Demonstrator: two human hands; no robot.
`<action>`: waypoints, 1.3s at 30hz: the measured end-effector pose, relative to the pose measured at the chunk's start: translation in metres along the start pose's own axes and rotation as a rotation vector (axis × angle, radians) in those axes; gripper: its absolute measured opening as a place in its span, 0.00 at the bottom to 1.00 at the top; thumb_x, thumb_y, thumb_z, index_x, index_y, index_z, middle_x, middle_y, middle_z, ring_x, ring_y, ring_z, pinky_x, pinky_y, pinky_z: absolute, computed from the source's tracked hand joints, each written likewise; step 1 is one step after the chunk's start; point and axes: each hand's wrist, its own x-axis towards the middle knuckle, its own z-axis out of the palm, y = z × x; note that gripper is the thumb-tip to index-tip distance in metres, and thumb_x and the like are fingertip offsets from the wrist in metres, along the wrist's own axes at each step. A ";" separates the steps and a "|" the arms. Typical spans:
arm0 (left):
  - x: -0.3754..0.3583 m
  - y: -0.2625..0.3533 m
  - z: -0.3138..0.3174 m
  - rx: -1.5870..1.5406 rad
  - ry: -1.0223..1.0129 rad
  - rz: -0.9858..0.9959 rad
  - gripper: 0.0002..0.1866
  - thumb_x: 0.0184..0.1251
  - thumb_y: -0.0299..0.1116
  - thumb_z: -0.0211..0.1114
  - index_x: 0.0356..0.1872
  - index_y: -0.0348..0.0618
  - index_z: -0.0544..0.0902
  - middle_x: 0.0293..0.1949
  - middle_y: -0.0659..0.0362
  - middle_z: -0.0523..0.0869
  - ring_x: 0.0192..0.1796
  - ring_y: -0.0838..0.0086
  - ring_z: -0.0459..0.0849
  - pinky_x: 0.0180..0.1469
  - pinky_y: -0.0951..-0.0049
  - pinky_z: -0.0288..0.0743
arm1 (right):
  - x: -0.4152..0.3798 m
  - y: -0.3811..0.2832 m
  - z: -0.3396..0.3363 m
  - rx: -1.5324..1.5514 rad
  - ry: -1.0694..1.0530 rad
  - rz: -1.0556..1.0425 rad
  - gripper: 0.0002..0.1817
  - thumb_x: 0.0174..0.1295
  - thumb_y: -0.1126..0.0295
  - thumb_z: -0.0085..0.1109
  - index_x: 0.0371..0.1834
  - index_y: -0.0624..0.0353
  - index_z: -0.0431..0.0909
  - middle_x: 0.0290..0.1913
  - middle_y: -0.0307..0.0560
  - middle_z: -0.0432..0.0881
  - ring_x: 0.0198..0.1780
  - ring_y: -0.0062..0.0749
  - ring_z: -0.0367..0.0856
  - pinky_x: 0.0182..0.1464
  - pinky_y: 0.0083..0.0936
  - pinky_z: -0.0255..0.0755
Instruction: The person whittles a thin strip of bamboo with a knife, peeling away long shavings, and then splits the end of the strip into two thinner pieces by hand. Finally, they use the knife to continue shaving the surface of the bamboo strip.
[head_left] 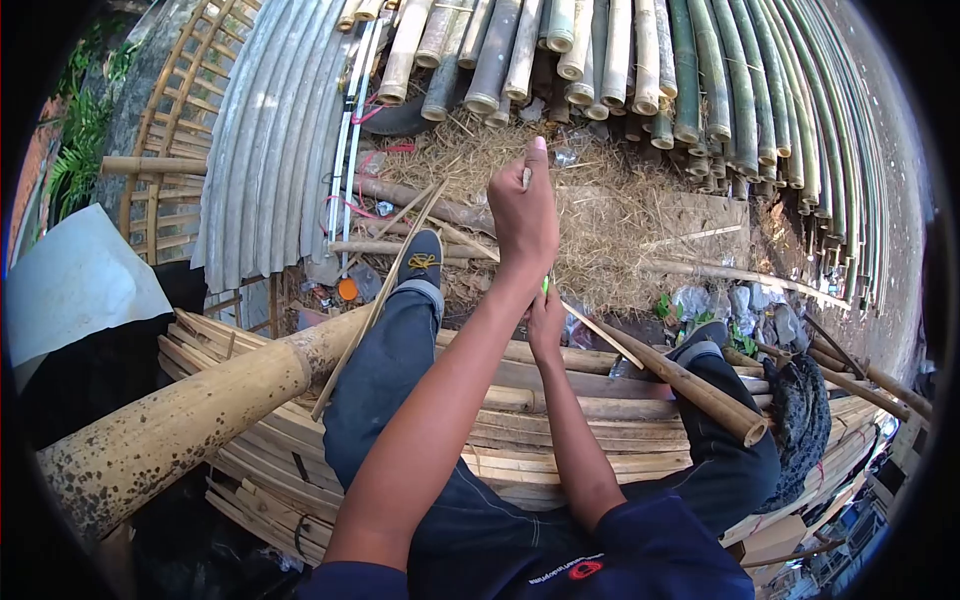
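My left hand [525, 205] is raised in front of me, fingers curled into a fist and thumb pointing up. Nothing shows in it. Behind and below its wrist is my right hand [546, 325], closed around a thing of which only a small bright green part [546, 285] shows. My left forearm partly covers that spot, and what the green thing is I cannot tell. Just right of my right hand, a thin bamboo strip [605, 337] lies slanted alongside a bamboo pole [715, 393].
Cut bamboo poles [600, 60] are stacked ahead, beside corrugated sheets [265, 140]. Dry straw [600, 235] covers the ground. A thick bamboo pole [200, 410] slants at left; split bamboo strips [510, 440] lie beneath my legs. A dark cloth [800, 430] hangs at right.
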 end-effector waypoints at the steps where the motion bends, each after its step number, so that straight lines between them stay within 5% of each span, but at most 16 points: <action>1: -0.002 -0.001 0.000 0.017 0.026 0.026 0.27 0.73 0.45 0.54 0.13 0.45 0.61 0.13 0.69 0.59 0.18 0.83 0.55 0.23 0.73 0.48 | -0.003 -0.016 0.010 -0.088 0.046 -0.218 0.15 0.70 0.61 0.46 0.39 0.66 0.69 0.26 0.60 0.77 0.26 0.55 0.75 0.32 0.43 0.69; 2: -0.005 0.002 -0.002 0.016 0.028 0.023 0.27 0.73 0.45 0.54 0.13 0.45 0.61 0.13 0.69 0.59 0.18 0.83 0.55 0.23 0.73 0.48 | -0.006 -0.029 0.018 -0.171 0.096 -0.435 0.16 0.71 0.60 0.45 0.39 0.66 0.68 0.26 0.61 0.77 0.27 0.57 0.76 0.32 0.43 0.69; 6: -0.009 0.015 -0.008 0.055 0.039 -0.056 0.29 0.74 0.46 0.51 0.12 0.42 0.61 0.13 0.66 0.58 0.19 0.81 0.56 0.24 0.69 0.50 | -0.005 -0.061 0.035 0.002 0.107 -0.420 0.18 0.71 0.59 0.44 0.40 0.68 0.66 0.27 0.65 0.78 0.32 0.63 0.78 0.34 0.47 0.70; 8: -0.010 0.013 -0.012 0.100 0.051 -0.061 0.30 0.75 0.46 0.49 0.12 0.40 0.60 0.12 0.63 0.57 0.19 0.79 0.57 0.25 0.65 0.53 | 0.020 -0.021 0.036 -0.520 -0.014 0.005 0.18 0.70 0.60 0.45 0.42 0.70 0.64 0.29 0.70 0.78 0.37 0.67 0.79 0.35 0.50 0.69; 9: -0.008 0.008 -0.014 0.098 0.037 -0.063 0.30 0.75 0.46 0.49 0.12 0.41 0.59 0.12 0.64 0.57 0.19 0.79 0.57 0.25 0.65 0.52 | 0.037 0.008 0.043 -0.518 -0.001 0.003 0.18 0.70 0.60 0.45 0.42 0.70 0.64 0.29 0.70 0.78 0.37 0.67 0.79 0.35 0.50 0.69; 11: 0.007 0.001 -0.020 0.039 0.090 -0.060 0.27 0.73 0.46 0.53 0.13 0.48 0.60 0.14 0.69 0.57 0.18 0.83 0.53 0.23 0.74 0.46 | 0.071 0.053 0.059 -0.348 0.018 -0.360 0.16 0.70 0.62 0.44 0.42 0.70 0.64 0.30 0.72 0.78 0.37 0.68 0.78 0.35 0.53 0.67; 14: 0.016 0.011 -0.029 -0.181 0.189 -0.138 0.28 0.73 0.45 0.53 0.12 0.50 0.57 0.13 0.69 0.56 0.18 0.82 0.51 0.23 0.74 0.44 | 0.044 -0.012 0.047 -0.314 -0.031 -0.166 0.14 0.71 0.65 0.42 0.43 0.70 0.64 0.29 0.72 0.77 0.36 0.69 0.77 0.34 0.53 0.66; 17: 0.017 0.003 -0.023 -0.198 0.195 -0.099 0.27 0.73 0.44 0.53 0.13 0.51 0.55 0.13 0.70 0.54 0.17 0.83 0.50 0.23 0.74 0.43 | 0.008 -0.053 0.039 -0.269 -0.026 -0.248 0.13 0.71 0.66 0.41 0.41 0.68 0.63 0.29 0.73 0.76 0.35 0.69 0.76 0.34 0.54 0.66; 21: 0.007 -0.004 -0.018 -0.175 0.146 -0.091 0.27 0.74 0.42 0.53 0.13 0.52 0.56 0.14 0.70 0.54 0.18 0.83 0.50 0.23 0.74 0.43 | 0.027 0.014 0.038 -0.450 0.060 -0.266 0.11 0.71 0.66 0.42 0.41 0.66 0.63 0.27 0.71 0.76 0.34 0.69 0.77 0.32 0.54 0.69; 24: 0.017 0.001 -0.021 -0.180 0.101 -0.087 0.26 0.74 0.40 0.53 0.13 0.52 0.56 0.14 0.70 0.54 0.18 0.83 0.50 0.23 0.74 0.43 | 0.050 -0.004 0.038 -0.583 0.054 -0.203 0.11 0.70 0.67 0.42 0.41 0.67 0.64 0.26 0.71 0.77 0.32 0.69 0.78 0.30 0.53 0.71; 30: 0.011 0.001 -0.016 -0.220 0.114 -0.057 0.27 0.73 0.40 0.53 0.12 0.52 0.55 0.13 0.69 0.55 0.18 0.82 0.50 0.23 0.74 0.43 | 0.014 -0.042 0.034 -0.373 0.026 -0.363 0.12 0.70 0.66 0.43 0.42 0.67 0.64 0.27 0.72 0.77 0.33 0.69 0.78 0.33 0.55 0.71; 32: 0.008 -0.007 -0.021 -0.199 0.115 -0.049 0.26 0.73 0.42 0.54 0.13 0.50 0.57 0.14 0.71 0.56 0.17 0.85 0.51 0.21 0.74 0.43 | 0.032 0.028 0.027 -0.583 -0.005 -0.172 0.13 0.70 0.64 0.42 0.42 0.65 0.64 0.26 0.70 0.78 0.34 0.70 0.78 0.36 0.58 0.71; 39: 0.012 0.003 -0.022 -0.236 0.097 -0.053 0.26 0.73 0.42 0.54 0.12 0.49 0.58 0.13 0.71 0.56 0.17 0.84 0.53 0.21 0.73 0.45 | 0.031 -0.056 0.024 -0.451 -0.025 -0.345 0.09 0.69 0.69 0.45 0.41 0.66 0.64 0.25 0.70 0.77 0.32 0.65 0.79 0.31 0.53 0.70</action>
